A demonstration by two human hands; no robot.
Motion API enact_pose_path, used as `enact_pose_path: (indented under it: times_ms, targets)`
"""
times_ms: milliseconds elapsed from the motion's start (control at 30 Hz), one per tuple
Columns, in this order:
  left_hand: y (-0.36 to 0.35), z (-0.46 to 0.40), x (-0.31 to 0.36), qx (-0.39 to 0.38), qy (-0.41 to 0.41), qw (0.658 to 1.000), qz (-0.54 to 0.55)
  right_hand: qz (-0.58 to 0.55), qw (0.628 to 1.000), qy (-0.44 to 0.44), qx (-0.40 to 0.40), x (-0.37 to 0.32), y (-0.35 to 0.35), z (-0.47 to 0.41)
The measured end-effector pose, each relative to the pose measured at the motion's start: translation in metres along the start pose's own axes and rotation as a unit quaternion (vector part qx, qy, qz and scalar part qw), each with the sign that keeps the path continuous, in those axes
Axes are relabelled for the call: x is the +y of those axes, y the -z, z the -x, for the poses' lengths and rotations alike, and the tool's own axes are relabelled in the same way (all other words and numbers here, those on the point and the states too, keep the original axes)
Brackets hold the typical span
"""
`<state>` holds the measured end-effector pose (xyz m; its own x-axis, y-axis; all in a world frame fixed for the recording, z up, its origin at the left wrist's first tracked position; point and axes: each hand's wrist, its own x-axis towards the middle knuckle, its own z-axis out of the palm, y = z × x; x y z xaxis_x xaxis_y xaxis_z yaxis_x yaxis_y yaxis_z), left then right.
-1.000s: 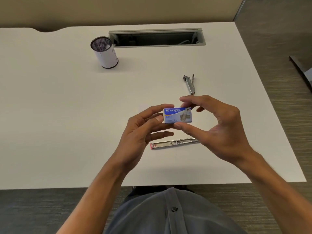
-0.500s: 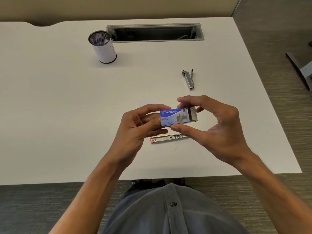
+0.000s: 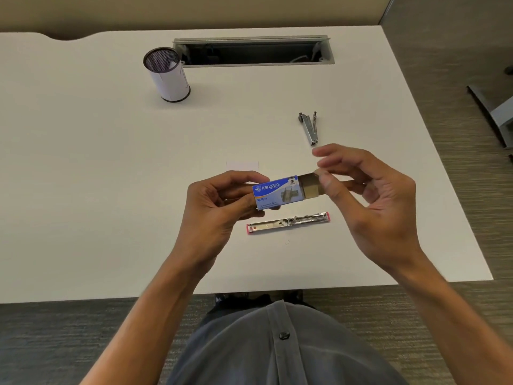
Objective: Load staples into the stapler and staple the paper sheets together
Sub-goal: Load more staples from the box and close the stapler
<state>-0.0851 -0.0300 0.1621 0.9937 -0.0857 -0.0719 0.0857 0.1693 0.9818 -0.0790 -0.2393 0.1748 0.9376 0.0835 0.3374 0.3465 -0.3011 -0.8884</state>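
In the head view, the left hand pinches the blue staple box above the table, and the right hand pinches its brown inner tray, partly slid out. If the tray slips out fast or tips, staples could spill near the open stapler by the front edge.

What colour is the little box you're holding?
The staple box is blue with white writing; its inner tray is brown. Head view.
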Motion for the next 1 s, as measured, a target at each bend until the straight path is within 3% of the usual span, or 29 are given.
enact_pose_path:
  times_ms: [167,267,367,667,1000]
  targets:
    - [-0.001,-0.001,-0.001,0.008,-0.006,1.0,-0.003,0.179,0.975,0.132,-0.008,0.004,0.005,-0.001]
    - [-0.001,-0.002,-0.003,0.012,-0.01,1.0,-0.01,0.227,0.961,0.157,-0.023,0.005,0.005,-0.001]
    - [-0.002,-0.004,-0.004,0.019,-0.018,0.999,-0.022,0.225,0.966,0.121,-0.038,0.004,0.003,-0.002]
    - [-0.005,-0.009,-0.006,0.033,-0.025,0.999,-0.027,0.079,0.994,-0.059,-0.043,0.004,-0.001,-0.008]
    - [-0.007,-0.01,-0.008,0.026,-0.042,0.998,-0.046,0.111,0.991,-0.066,0.016,0.004,-0.004,-0.007]
